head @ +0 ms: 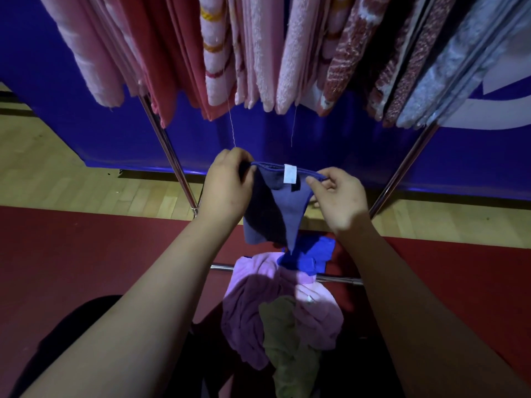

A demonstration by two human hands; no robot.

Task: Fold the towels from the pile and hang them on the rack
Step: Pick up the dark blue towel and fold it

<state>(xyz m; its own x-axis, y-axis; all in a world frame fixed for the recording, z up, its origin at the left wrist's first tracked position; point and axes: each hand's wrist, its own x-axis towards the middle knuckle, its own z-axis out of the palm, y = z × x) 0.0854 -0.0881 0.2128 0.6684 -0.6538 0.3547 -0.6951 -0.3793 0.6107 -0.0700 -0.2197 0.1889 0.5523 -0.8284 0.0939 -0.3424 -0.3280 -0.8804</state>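
Note:
A small dark blue towel point(275, 208) with a white label hangs between my hands, stretched along its top edge. My left hand point(227, 185) pinches its left corner and my right hand point(336, 193) pinches its right corner. Below it lies the pile: a bright blue cloth point(310, 257), a pink towel point(253, 300) and an olive-green one point(284, 340), draped over the rack's low crossbar point(336, 279). Above, the metal rack point(169, 156) carries several hung towels, pink, red, patterned and grey-blue point(264, 53).
The rack's slanted chrome legs point(402, 168) stand left and right of my hands. A blue banner wall point(100, 133) runs behind the rack. The floor is light wood point(57, 179), with a red mat point(86, 248) under me.

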